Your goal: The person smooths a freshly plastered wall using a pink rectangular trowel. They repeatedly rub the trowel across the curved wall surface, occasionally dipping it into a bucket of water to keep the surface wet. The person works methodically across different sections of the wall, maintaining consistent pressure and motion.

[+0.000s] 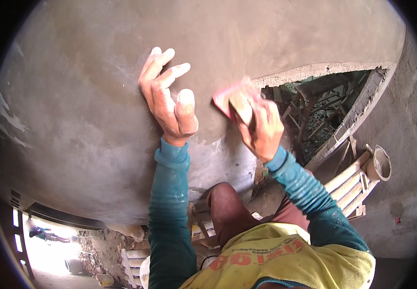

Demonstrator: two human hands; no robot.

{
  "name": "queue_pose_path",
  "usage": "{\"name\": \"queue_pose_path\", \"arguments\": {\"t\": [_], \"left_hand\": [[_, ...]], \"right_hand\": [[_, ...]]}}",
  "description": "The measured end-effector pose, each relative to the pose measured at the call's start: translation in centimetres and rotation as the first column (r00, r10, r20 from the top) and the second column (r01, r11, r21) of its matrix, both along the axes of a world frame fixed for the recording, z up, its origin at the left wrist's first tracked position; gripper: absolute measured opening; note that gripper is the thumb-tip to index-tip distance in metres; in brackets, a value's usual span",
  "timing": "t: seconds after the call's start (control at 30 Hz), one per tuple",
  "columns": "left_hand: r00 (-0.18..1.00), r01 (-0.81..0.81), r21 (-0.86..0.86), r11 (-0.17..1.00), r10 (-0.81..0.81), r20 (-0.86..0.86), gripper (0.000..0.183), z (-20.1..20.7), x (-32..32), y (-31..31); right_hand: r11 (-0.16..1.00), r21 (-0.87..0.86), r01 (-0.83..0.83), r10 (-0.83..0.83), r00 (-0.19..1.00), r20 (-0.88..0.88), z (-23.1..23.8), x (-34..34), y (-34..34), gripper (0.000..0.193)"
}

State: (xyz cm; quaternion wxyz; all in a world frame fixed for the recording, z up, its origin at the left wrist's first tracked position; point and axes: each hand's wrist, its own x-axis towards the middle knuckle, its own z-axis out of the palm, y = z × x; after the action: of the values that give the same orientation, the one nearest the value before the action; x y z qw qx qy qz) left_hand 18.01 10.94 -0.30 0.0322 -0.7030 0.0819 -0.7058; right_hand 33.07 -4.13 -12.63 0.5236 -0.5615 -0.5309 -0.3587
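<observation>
Two hands work against one broad grey plastered wall (88, 96), smooth and slightly mottled, with paler streaks near its left edge. The left hand (170, 98) lies flat on the plaster, its fingers (162, 60) spread wide and holding nothing. The right hand (261, 127) grips one pink sanding block (232, 98), fingers closed around it, and presses it to the wall just left of a rough-edged opening (324, 111). The block looks blurred.

Both forearms wear teal sleeves (170, 212) dusted with pale specks, and a yellow shirt (285, 262) with red lettering fills the lower edge. One bent knee (227, 207) shows between the arms.

Through the opening lies a jumble of wooden pieces and rubble, too tangled to count. Its rim shows bare brick and a pale mortar band. Right of it, one grey bucket (379, 164) sits at the top of a run of pale wooden planks (350, 185), about four laid side by side. Another unfinished grey wall (406, 120) closes the right side.

Below left, bright daylight comes through one doorway (49, 250), where a small distant figure (44, 234) lies or crouches; which, I cannot tell. More pale planks (133, 257) stand near the bottom centre.
</observation>
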Motion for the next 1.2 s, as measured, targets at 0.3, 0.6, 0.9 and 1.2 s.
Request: {"name": "queue_pose_path", "arguments": {"t": [0.3,0.6,0.9,1.2], "left_hand": [[0.999,0.053,-0.065,0.996,-0.052,0.013,0.041,-0.3,-0.8,0.2],[0.999,0.021,-0.059,0.998,-0.022,-0.031,0.041,-0.1,-0.8,0.0],[0.999,-0.032,-0.066,0.997,0.03,-0.027,0.04,-0.2,-1.5,0.0],[0.996,-0.089,-0.047,0.995,0.087,-0.031,0.037,0.0,-0.7,-0.6]], "right_hand": [[0.96,0.264,0.092,-0.12,0.989,0.089,19.7,0.2,3.1,0.038],[0.995,0.082,0.056,-0.057,0.998,0.015,4.2,0.3,1.3,0.048],[0.931,0.268,0.25,-0.277,0.958,0.069,18.5,6.0,1.2,0.034],[0.864,0.281,0.417,-0.402,0.909,-0.111,19.8,14.8,-1.8,0.037]]}}
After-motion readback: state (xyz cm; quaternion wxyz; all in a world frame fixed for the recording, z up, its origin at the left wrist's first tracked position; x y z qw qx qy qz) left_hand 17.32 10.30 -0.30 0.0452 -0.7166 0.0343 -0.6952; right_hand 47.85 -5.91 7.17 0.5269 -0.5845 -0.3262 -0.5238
